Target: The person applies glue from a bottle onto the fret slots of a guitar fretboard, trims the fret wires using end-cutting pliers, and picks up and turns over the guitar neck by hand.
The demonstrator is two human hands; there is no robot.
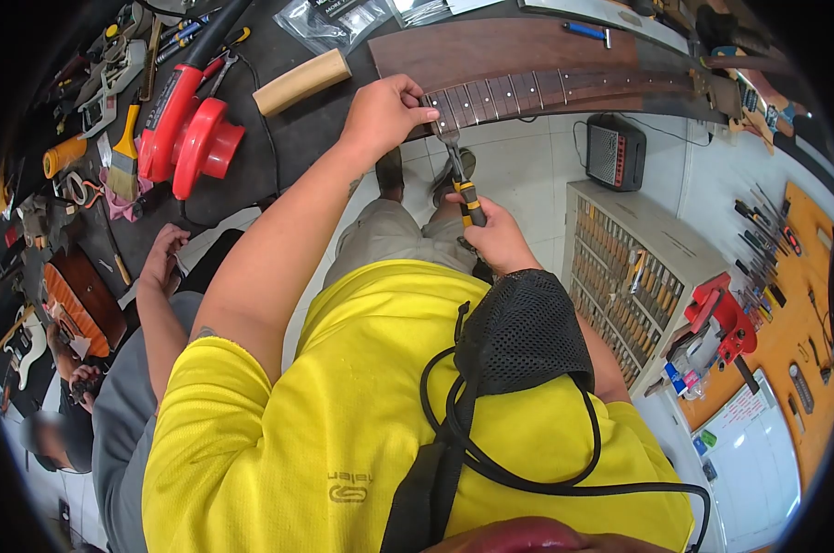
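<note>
Both hands are engaged at the left end of a fretted guitar neck. We find the neck forward of the torso, its long axis running crosswise from left to right, fretboard face up, with the wearer's end of attention at its left tip. Our left hand is the nearer: it is partly closed on that tip, thumb laid on the fretboard, fingers curled at the end. Our right hand sits closer to the body, below the neck's near edge, closed around the handles of yellow-and-black pliers. We note that the pliers point away from us, roughly square to the neck, their head meeting the near edge just beside the left thumb. Whether the jaws are closed on a fret end, we cannot tell.

Outward from there, a dark brown board lies along the neck's far side, bearing a small blue-handled tool. Left of the board, we record a pale wooden block and, farther left, a red blower and a paintbrush. A co-worker's hand rests well apart, to our left. An amplifier stands on the floor side, right of the hands.
</note>
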